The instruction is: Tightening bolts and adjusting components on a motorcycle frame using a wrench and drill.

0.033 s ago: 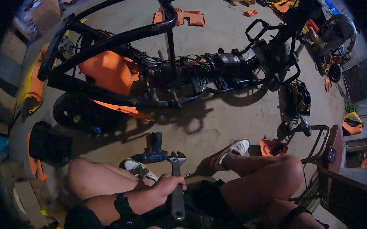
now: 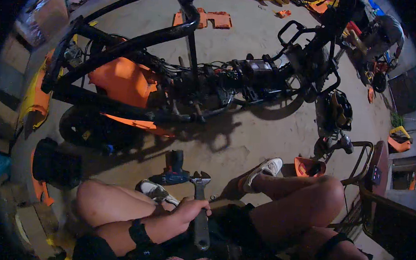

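Observation:
My left hand (image 2: 187,217) is closed around the handle of an adjustable wrench (image 2: 201,229), whose jaw end points away from me between my legs. A dark cordless drill (image 2: 171,169) lies on the floor just beyond the wrench head, beside my left shoe (image 2: 157,192). A small metal ring (image 2: 213,197) sits right of the wrench. My right hand (image 2: 307,240) rests low by my right thigh in dim light, with a dark band at the wrist; its fingers cannot be made out. Ahead stands a stripped black scooter frame (image 2: 127,43) with exposed cables.
An orange panel (image 2: 120,79) sits within the frame, above a black wheel (image 2: 89,127). Orange and yellow body parts (image 2: 38,93) stand at left, with a black box-like thing (image 2: 58,163) nearer. At right are a metal-framed chair (image 2: 366,158), an orange piece (image 2: 309,167) and a black-and-yellow part (image 2: 340,112).

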A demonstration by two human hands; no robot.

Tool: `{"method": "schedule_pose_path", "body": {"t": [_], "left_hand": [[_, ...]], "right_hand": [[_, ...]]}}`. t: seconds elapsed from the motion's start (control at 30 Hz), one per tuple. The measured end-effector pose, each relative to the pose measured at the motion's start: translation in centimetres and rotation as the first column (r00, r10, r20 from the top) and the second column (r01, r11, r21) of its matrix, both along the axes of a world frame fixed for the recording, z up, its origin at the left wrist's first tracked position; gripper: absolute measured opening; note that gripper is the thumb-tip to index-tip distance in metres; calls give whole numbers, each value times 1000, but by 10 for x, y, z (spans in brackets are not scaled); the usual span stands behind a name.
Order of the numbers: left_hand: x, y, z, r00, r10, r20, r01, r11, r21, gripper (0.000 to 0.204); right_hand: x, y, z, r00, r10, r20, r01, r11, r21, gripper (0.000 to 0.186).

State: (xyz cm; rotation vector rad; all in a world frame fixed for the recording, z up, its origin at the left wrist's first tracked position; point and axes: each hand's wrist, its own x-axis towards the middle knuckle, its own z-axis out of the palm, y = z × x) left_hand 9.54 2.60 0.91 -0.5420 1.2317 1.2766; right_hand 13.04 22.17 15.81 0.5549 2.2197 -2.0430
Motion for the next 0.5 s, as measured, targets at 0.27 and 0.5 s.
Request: {"method": "schedule_pose_path", "body": {"t": [0.27,0.5], "left_hand": [[-10,17,6,998,24,58,-25,999,20,10],[-9,-4,-40,1000,27,0,-27,999,44,23]], "right_hand": [[14,11,15,983,-182,3,180,974,-141,33],[4,18,16,884,-458,94,433,728,-531,34]]}}
